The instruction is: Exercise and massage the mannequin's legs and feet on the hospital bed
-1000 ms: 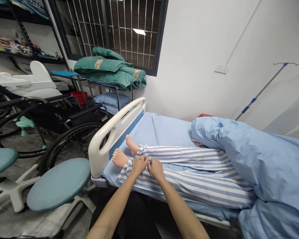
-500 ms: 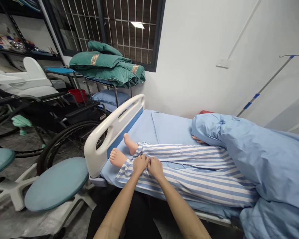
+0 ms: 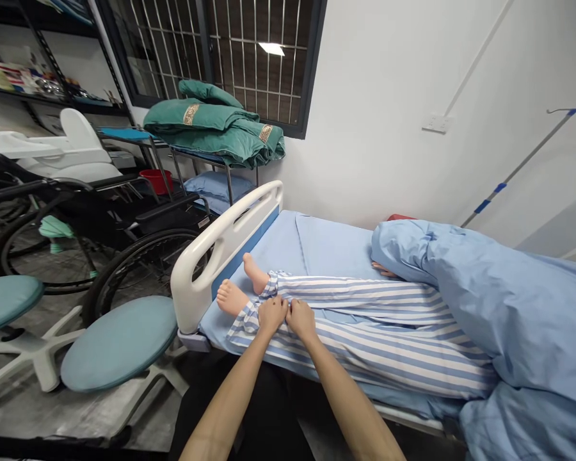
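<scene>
A manikin lies on the bed in blue-and-white striped trousers [image 3: 379, 346], its bare feet [image 3: 231, 298] towards the white footboard. My left hand [image 3: 272, 314] rests on the nearer lower leg just above the ankle, fingers curled over the trouser leg. Right beside it, my right hand [image 3: 301, 318] grips the same leg slightly closer to the knee. The two hands nearly touch at the thumbs. Their fingertips are hidden on the far side of the leg. A light blue quilt [image 3: 523, 301] is heaped over the upper body, and part of a manikin hand [image 3: 383, 269] shows under its edge.
The bed's footboard [image 3: 230, 224] rises to the left of the feet. Beyond it stand a black wheelchair [image 3: 153, 221] and round teal stools [image 3: 120, 342]. Green folded bedding [image 3: 221, 128] is piled on a stand below the window. An IV pole [image 3: 523, 163] leans in view at right.
The view has shifted slightly, so the surroundings sit a little farther right. Both hands keep their hold on the trouser leg at almost the same place.
</scene>
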The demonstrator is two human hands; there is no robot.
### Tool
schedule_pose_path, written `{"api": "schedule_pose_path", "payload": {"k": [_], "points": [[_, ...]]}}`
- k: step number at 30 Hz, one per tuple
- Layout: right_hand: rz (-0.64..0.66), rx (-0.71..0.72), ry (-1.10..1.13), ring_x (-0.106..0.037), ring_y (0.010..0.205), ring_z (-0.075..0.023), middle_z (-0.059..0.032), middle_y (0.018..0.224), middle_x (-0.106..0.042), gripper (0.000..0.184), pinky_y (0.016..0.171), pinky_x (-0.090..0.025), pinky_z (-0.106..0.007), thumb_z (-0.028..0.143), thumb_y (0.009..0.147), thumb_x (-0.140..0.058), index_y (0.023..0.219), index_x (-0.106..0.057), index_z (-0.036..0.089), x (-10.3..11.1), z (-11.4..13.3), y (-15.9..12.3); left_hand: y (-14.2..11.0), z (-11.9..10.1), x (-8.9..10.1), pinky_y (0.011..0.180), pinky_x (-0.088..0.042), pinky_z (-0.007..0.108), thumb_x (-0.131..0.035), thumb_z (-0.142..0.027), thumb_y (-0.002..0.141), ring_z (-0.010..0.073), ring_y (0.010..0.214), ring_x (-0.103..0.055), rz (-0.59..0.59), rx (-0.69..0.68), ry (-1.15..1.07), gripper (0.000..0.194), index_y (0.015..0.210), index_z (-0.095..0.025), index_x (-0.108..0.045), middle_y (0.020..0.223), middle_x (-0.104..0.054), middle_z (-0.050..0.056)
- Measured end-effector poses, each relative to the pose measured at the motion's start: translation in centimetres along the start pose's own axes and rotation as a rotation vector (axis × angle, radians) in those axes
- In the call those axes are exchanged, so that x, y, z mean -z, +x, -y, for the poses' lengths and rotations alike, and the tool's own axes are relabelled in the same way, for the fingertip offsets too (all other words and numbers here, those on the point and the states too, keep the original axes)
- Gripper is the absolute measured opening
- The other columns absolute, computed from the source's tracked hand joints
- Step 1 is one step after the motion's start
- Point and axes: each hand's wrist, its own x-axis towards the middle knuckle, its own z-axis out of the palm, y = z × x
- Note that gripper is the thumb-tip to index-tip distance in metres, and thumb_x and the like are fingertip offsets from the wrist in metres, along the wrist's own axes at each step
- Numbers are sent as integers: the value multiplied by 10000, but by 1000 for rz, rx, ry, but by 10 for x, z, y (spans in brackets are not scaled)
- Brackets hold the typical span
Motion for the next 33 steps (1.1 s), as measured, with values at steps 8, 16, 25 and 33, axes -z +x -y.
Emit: {"api": "schedule_pose_path", "payload": {"k": [8, 16, 25, 33], "points": [[-8, 2, 4, -590, 909, -207, -88, 949, -658, 260, 725, -416, -274, 267, 891, -368, 948, -605, 179, -3, -1, 1, 2, 1, -4, 709, -445, 317, -329, -321, 875, 235, 830, -653, -33, -23, 19, 364, 920, -183, -662, 892, -705, 100], [6, 6, 6, -590, 915, -209, -88, 949, -655, 251, 731, -416, -276, 253, 889, -374, 949, -607, 182, 2, 0, -1, 1, 0, -2, 713, -443, 313, -329, -318, 871, 236, 838, -650, -20, -21, 21, 368, 940, -172, -660, 898, -703, 107], [-11, 6, 8, -590, 898, -206, -84, 942, -656, 257, 724, -418, -276, 261, 893, -371, 947, -609, 181, 1, 0, -1, 2, 0, -3, 719, -444, 318, -326, -324, 874, 238, 838, -650, -23, -4, 26, 370, 936, -182, -662, 908, -704, 99], [11, 7, 1, -589, 926, -215, -96, 954, -651, 233, 732, -415, -274, 245, 888, -389, 948, -601, 170, 3, 1, -2, 0, 0, -2, 726, -450, 328, -288, -282, 891, 245, 861, -648, -12, -21, 19, 382, 978, -139, -632, 903, -693, 128]]}}
